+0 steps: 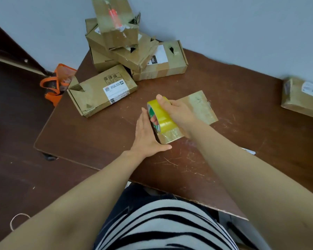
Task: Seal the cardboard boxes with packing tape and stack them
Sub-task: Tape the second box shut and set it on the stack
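Tape roll [163,120], gripped by the right hand [181,112], sits on the box [201,105] on the table [233,141]; the left hand [146,136], fingers straight, braces it. Steady pulling should keep tape flat.

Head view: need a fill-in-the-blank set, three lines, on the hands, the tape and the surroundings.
1. The right hand grips a ____ tape roll.
2. The left hand touches the flat box with straight fingers and holds ____.
3. The orange bag sits on the ____, beside the table.
Missing: yellow; nothing; floor.
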Motion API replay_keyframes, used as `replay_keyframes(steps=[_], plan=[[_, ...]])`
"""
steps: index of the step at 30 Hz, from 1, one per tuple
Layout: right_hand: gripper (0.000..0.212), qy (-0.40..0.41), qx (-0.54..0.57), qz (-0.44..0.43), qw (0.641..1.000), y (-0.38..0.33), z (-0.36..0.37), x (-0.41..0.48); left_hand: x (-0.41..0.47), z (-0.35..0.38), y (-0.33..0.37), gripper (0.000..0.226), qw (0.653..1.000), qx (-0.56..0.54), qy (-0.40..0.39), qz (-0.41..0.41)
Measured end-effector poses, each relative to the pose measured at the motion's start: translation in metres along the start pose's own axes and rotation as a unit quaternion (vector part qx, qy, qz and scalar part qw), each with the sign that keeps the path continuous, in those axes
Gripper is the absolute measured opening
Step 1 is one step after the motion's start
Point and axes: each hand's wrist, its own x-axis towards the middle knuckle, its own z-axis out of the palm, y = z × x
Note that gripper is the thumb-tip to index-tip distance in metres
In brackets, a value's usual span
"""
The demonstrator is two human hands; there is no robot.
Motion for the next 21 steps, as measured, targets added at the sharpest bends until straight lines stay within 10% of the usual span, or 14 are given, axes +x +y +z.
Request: replay_keyframes(steps=[21], plan=[[0.036, 0.065, -0.024, 0.146, 0.987, 0.063, -0.02, -0.104, 0.018, -0.012, -0.007, 0.15, 0.999, 0.031, -0.033, 0.018]])
